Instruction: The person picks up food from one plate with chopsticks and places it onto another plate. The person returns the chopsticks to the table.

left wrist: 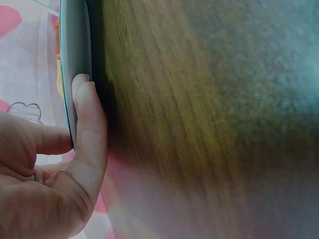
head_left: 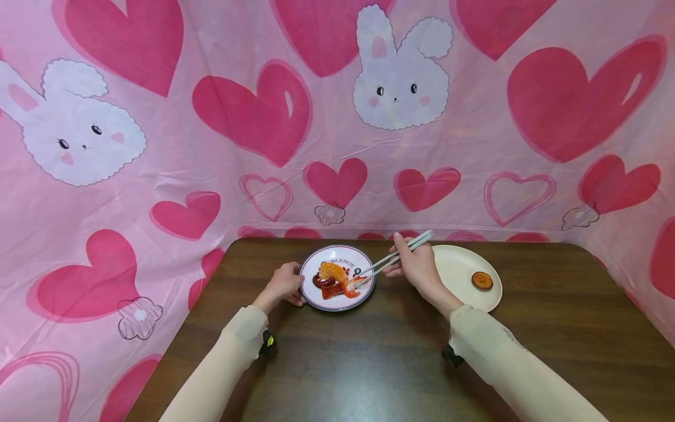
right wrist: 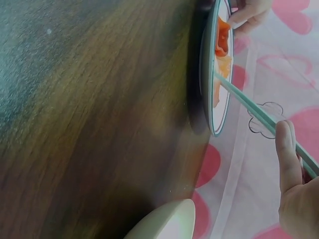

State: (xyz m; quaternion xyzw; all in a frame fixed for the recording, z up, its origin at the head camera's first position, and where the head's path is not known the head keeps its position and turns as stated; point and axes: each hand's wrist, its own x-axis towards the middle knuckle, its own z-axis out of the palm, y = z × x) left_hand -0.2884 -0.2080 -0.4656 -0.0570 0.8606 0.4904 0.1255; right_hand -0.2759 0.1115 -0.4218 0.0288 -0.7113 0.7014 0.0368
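My left hand (head_left: 285,283) grips the left rim of a white plate (head_left: 316,258) with a dark edge. In the left wrist view its thumb lies at the rim and its fingers (left wrist: 92,124) are under the plate. A pair of pale green chopsticks (head_left: 387,258) is held in my right hand (head_left: 419,271). Their tips meet a shrimp-like orange piece (head_left: 351,288) at the plate's right side; whether they pinch it, I cannot tell. Beside it lie an orange white-striped piece (head_left: 332,271), a reddish-brown piece (head_left: 332,291) and a dark brown piece (head_left: 317,281), partly covered.
A cream oval plate (head_left: 453,264) stands to the right, partly behind my right forearm. On it lies a round brown slice (head_left: 482,281). Both plates are near the far edge of the brown wooden table (head_left: 358,363). A pink heart-patterned cloth (head_left: 337,140) hangs behind.
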